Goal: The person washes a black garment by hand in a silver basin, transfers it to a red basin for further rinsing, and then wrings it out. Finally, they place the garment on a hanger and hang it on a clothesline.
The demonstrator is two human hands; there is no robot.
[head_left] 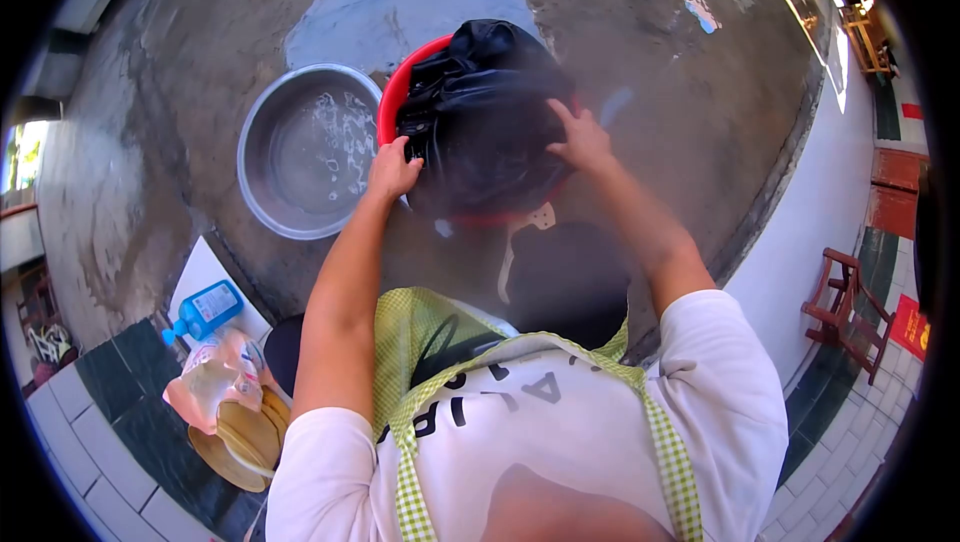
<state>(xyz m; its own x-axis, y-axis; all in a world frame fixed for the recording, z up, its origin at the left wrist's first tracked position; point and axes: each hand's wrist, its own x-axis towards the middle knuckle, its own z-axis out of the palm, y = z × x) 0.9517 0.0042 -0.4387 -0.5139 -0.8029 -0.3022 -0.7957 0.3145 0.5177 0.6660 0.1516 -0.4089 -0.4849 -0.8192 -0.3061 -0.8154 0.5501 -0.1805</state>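
A black, shiny, wet-looking garment (480, 127) fills a red basin (392, 107) in front of me and bulges over its far rim. My left hand (395, 170) is closed at the basin's left rim, thumb toward the inside, next to the cloth. Across from it, my right hand (582, 139) reaches over the right rim, forefinger and thumb spread apart against the black cloth. Its other fingers are partly hidden. Close on the left stands a grey metal basin (275, 157) with some suds on its bottom. A haze blurs the red basin's right side.
Wet concrete floor (680, 132) surrounds the basins, with a puddle (400, 2) beyond. To my lower left are a blue bottle (210, 309), a pink plastic bag (215, 377) and a round yellowish object (245, 437). A wooden chair (845, 312) stands on the right past a white wall (790, 232).
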